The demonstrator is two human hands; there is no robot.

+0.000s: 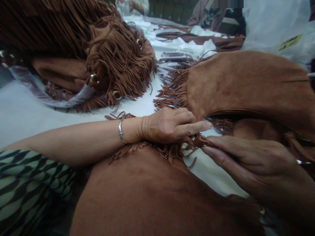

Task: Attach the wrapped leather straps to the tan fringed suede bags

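Observation:
A brown suede bag [145, 186] with fringe along its far edge lies closest to me. Above its far right edge, both hands meet at a small brown leather strap [200, 141] with shiny metal fittings. My left hand [167, 124], a silver bracelet at its wrist, reaches across the bag and is closed at the strap's fitting, its index finger stretched over the top. Between thumb and finger, my right hand [258, 160] pinches the strap's other side. The left fingers partly hide the metal fitting.
Fringed brown bags [118, 55] are piled at the far left, one with a plastic-wrapped handle [61, 100]. Another suede bag [246, 82] lies beyond my right hand. Brown strips [216, 41] and white wrapping lie farther back. Other people [140, 6] are at the far side.

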